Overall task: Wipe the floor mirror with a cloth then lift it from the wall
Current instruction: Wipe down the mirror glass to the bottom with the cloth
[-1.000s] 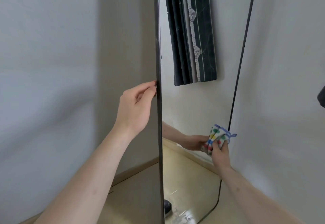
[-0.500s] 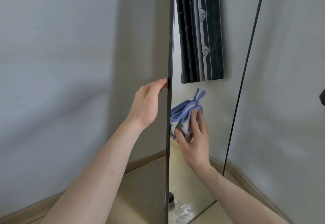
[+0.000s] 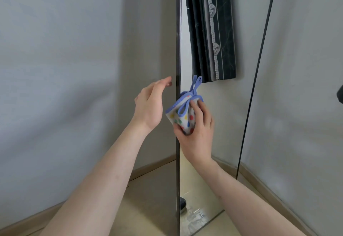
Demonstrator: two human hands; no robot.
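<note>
Polka-dotted cloth (image 3: 182, 116), white with blue trim and a blue loop, is gripped in the right hand (image 3: 196, 133), thumb below and fingers curled over it, and it is pressed at the mirror's near edge, where the left rail of the frame (image 3: 177, 50) meets the glass. The left hand (image 3: 150, 106) is held just beside that rail with fingers relaxed and spread; whether the fingertips touch the frame cannot be told, but nothing is gripped. The floor mirror (image 3: 213, 161) is seen almost edge-on, its foot on the tan floor (image 3: 148, 198) and its far rail against the grey wall (image 3: 306, 68). A dark curtain (image 3: 209, 31) is reflected in the upper glass. The wiping step is judged to be in hand, with the left border being covered. Next, more passes up and down the glass are likely called for; for the lift, the cloth must be put aside and both rails taken firmly.
</note>
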